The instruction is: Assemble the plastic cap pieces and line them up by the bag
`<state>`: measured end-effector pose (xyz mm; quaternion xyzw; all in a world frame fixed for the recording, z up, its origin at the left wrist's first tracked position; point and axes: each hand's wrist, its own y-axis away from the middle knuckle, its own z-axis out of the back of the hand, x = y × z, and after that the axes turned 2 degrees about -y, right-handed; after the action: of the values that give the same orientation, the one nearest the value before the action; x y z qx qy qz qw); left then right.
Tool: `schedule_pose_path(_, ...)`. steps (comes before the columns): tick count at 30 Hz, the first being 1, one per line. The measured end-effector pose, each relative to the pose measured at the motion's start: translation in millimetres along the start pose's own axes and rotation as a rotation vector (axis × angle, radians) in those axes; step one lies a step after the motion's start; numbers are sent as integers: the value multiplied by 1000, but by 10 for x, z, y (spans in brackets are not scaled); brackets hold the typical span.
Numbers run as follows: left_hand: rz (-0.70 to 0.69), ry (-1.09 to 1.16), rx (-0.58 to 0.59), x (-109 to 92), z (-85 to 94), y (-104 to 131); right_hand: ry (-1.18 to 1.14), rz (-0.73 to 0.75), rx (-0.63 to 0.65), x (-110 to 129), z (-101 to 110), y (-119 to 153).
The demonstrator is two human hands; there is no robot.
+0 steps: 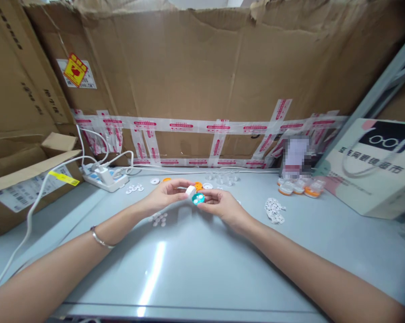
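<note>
Over the middle of the table, my left hand (170,194) pinches a small round white plastic part (190,192). Close beside it, my right hand (219,204) grips a teal round plastic piece (198,198) with white discs inside. The two parts are very near each other; whether they touch I cannot tell. Behind my fingers lie an orange ring (198,185) and a white ring (207,185). Another orange piece (167,180) shows partly above my left hand, with a white disc (154,181) to its left. Several small white pieces (159,219) sit below my left wrist.
Clear plastic cups (225,178) stand at the back. To the right are perforated white pieces (274,210), orange-based clear parts (298,186) and a paper bag (373,170). A power strip (106,177) with cables and an open carton (30,193) occupy the left; a large cardboard box (195,80) closes off the back.
</note>
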<state>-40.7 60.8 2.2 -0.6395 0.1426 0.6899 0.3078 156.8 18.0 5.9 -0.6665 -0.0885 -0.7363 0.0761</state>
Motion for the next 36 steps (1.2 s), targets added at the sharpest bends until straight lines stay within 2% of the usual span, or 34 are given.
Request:
schedule_pose_path(11,20,19,56,-41,-97,11,-35,25,26,-76,14,-27)
schedule_pose_path(21,-18,-27,85,-28,-121,14,-20,15,-20,-80,3,-17)
schedule_pose_path(36,-97,-106,-22,-20,-156,28,-113,37,-122,-15,-65,45)
